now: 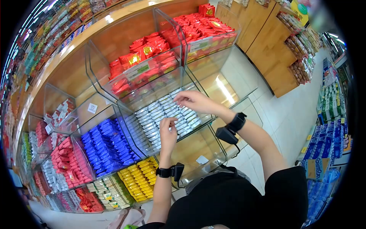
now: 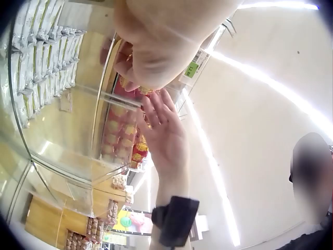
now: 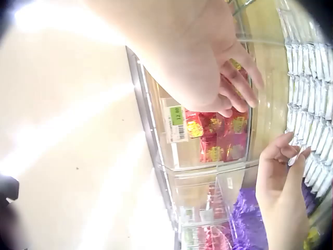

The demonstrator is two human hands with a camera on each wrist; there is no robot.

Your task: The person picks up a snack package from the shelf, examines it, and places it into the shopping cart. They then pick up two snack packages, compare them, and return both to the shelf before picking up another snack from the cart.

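Observation:
Rows of silver-wrapped packets (image 1: 154, 114) lie in a clear-walled bin in the head view. Over the near part of these rows is my left hand (image 1: 167, 133), fingers curled. In the right wrist view the thumb and fingers of my left hand (image 3: 281, 179) pinch at the end of a silver packet (image 3: 297, 148). My right hand (image 1: 196, 102) reaches over the far right part of the same rows, its fingers loosely bent. The left wrist view shows the right hand (image 2: 166, 140) with its palm bare and fingers spread, holding nothing.
Clear dividers enclose the bin. Red packets (image 1: 146, 51) fill bins behind it, blue packets (image 1: 106, 143) one to the left, and yellow packets (image 1: 141, 177) one below. A wooden cabinet (image 1: 263, 49) stands at the right across a tiled floor (image 1: 289, 118).

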